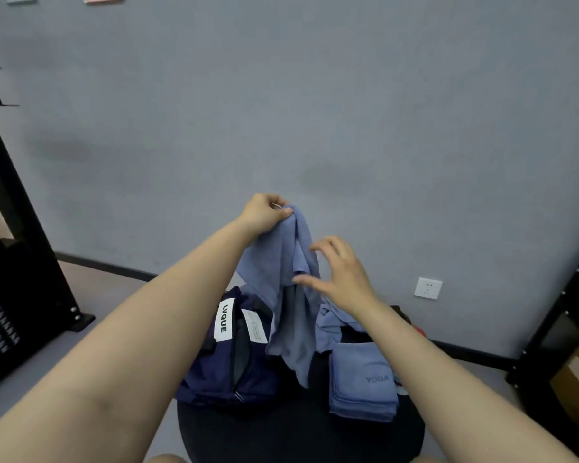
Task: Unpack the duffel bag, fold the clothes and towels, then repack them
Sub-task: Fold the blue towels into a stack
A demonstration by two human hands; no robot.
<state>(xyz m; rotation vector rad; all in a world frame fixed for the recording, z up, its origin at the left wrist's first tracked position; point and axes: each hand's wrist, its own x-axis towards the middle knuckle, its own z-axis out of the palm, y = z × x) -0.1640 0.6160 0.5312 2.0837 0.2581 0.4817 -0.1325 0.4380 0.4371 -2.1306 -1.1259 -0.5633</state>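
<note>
Head camera: your left hand (264, 213) pinches the top of a blue cloth (288, 295), holding it up so it hangs over a round black table (298, 432). Your right hand (340, 274) hovers just beside the hanging fabric, fingers spread and loosely bent, gripping nothing. Below, the navy duffel bag (224, 365) with a white "LVQUE" label lies on the table's left; a folded blue towel stack (361, 382) sits to its right. A grey wall (315, 111) stands behind.
</note>
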